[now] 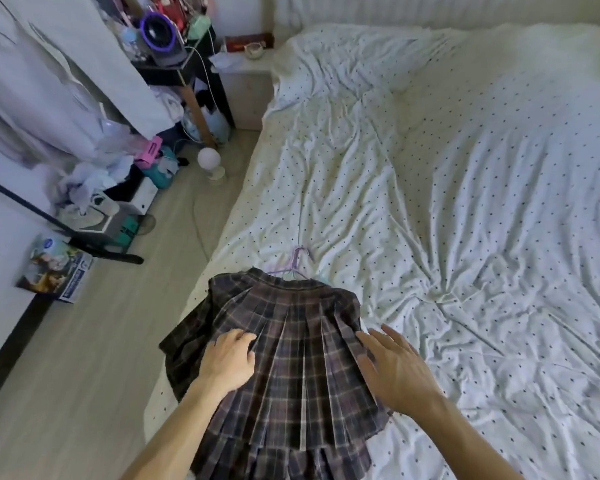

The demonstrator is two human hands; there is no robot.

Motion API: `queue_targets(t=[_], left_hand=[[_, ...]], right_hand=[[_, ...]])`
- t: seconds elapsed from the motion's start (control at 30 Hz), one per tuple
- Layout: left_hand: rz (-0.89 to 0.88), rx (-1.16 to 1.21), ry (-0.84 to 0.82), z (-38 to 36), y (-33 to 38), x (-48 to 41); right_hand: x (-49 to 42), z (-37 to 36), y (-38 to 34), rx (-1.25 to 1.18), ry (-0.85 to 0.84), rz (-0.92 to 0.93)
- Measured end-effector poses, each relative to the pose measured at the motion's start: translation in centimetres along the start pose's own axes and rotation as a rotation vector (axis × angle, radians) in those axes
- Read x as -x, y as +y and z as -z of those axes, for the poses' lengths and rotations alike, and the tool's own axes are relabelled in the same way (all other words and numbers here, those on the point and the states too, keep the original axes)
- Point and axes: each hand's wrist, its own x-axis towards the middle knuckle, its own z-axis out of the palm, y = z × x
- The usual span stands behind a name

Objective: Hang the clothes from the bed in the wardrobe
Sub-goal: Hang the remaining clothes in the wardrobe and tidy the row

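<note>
A dark plaid pleated skirt lies spread on the near left corner of the bed, which has a white dotted sheet. A pale purple hanger sticks out from the skirt's waistband, its hook lying on the sheet. My left hand rests on the skirt's left side with the fingers bent onto the pleats. My right hand is spread flat, fingers straight, at the skirt's right edge. Part of the skirt hangs over the bed's left side.
Left of the bed runs a strip of wooden floor with clutter: shoes, boxes, a white round lamp, a printed box. A black side table with a purple fan stands at the back. White garments hang at upper left.
</note>
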Motion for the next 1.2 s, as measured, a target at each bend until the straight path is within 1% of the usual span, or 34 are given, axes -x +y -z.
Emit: queue_targets(t=[0.17,0.37,0.5,0.6,0.67,0.77,0.87,0.97,1.03,1.1,1.2], left_hand=[[0.011,-0.042,-0.027,2.4,-1.8,-11.0],[0.051,-0.041,-0.026,3.3,-3.7,-23.1],[0.081,-0.107,-0.073,1.6,-6.2,-27.9],[0.110,-0.129,-0.144,0.0,-7.6,-29.6],[0.089,-0.176,-0.124,-0.5,-8.3,-30.3],[0.030,-0.236,-0.021,-0.4,-8.8,-30.5],[0.016,-0.236,0.024,0.2,-8.7,-29.6],[0.037,-0.140,-0.002,0.8,-7.8,-28.1],[0.066,-0.075,-0.029,1.1,-7.5,-27.0],[0.080,-0.041,-0.048,1.9,-7.1,-25.5],[0.076,0.063,-0.129,3.9,-6.1,-22.9]], right_hand=[[-10.3,0.0,-0.3,-0.003,-0.083,-0.076],[-19.9,-0.5,0.7,0.004,-0.217,-0.164],[-25.1,-2.8,2.8,0.061,-0.427,-0.258],[-27.4,-5.5,3.9,0.000,-0.492,-0.354],[-28.3,-7.2,4.1,-0.126,-0.462,-0.419],[-28.2,-8.4,4.0,-0.264,-0.343,-0.495],[-27.0,-8.4,3.6,-0.340,-0.246,-0.441],[-25.3,-7.2,2.7,-0.353,-0.191,-0.337],[-24.0,-6.5,2.3,-0.375,-0.126,-0.281],[-21.9,-5.3,1.9,-0.453,-0.032,-0.255],[-17.9,-3.4,1.4,-0.550,0.098,-0.250]])
